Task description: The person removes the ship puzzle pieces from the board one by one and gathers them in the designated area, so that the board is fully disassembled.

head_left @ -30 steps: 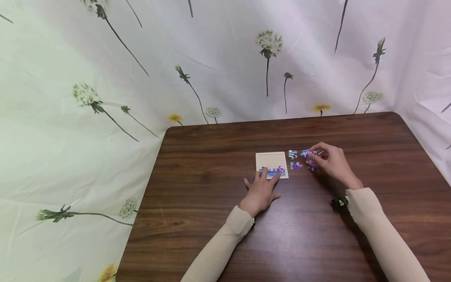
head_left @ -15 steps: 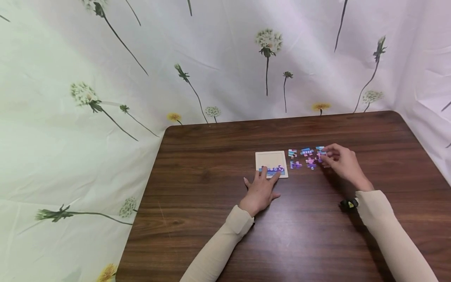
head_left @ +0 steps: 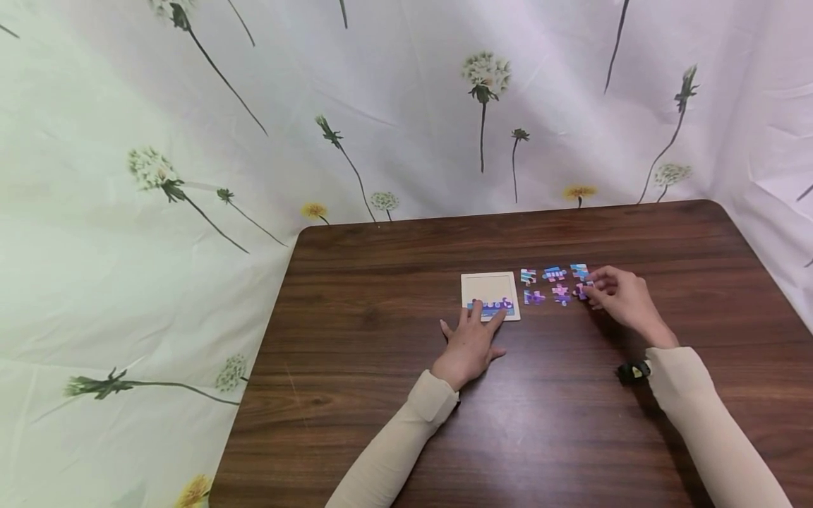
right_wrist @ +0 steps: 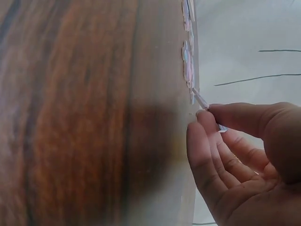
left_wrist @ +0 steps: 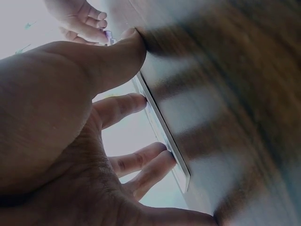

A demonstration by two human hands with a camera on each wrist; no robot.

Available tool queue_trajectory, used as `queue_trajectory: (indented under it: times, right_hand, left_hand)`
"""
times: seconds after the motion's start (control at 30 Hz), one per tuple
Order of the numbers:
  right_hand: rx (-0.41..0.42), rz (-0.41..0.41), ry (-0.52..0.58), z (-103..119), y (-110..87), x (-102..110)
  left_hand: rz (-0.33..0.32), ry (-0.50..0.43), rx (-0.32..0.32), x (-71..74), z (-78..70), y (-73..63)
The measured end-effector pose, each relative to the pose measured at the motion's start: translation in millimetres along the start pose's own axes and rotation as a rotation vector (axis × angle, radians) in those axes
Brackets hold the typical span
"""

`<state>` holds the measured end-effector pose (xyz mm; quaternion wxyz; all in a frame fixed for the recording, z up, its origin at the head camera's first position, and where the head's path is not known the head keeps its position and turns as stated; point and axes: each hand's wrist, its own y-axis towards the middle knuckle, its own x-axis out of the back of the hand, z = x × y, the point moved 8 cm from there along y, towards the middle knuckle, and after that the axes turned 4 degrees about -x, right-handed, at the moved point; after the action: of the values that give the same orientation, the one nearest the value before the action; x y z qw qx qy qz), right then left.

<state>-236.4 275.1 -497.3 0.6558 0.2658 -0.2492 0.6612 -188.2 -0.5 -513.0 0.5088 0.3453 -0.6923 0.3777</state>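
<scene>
My left hand (head_left: 466, 349) rests with spread fingers on the lower edge of a pale square puzzle tray (head_left: 488, 288). A strip of purple and blue puzzle pieces (head_left: 498, 308) fills the tray's near side, partly covered by my fingers. To the tray's right, my right hand (head_left: 622, 296) pinches a purple puzzle piece (head_left: 581, 291) between thumb and fingers. In the right wrist view that piece (right_wrist: 201, 100) is seen edge-on, tilted against the table. In the left wrist view, my left fingertips (left_wrist: 162, 153) press on the tray's edge (left_wrist: 162, 122).
Several loose pieces lie in two rows between tray and right hand, among them a blue one (head_left: 554, 274), a pink-purple one (head_left: 560, 294) and a striped one (head_left: 528, 276). The brown wooden table (head_left: 368, 423) meets a flowered cloth (head_left: 406, 127) behind it.
My right hand has moved right from the upper middle piece, leaving it on the table, and then slightly down with the purple piece at the right end. The left hand has stayed put.
</scene>
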Motion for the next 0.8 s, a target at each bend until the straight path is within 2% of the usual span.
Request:
queue_trajectory:
  times: [0.5, 0.8]
  right_hand:
    - [0.008, -0.010, -0.102, -5.9, 1.0, 1.1]
    - [-0.014, -0.004, -0.107, -9.0, 2.1, 1.1]
  left_hand:
    - [0.010, 0.005, 0.000, -0.2, 0.4, -0.2]
    - [0.009, 0.008, -0.002, -1.3, -0.1, -0.2]
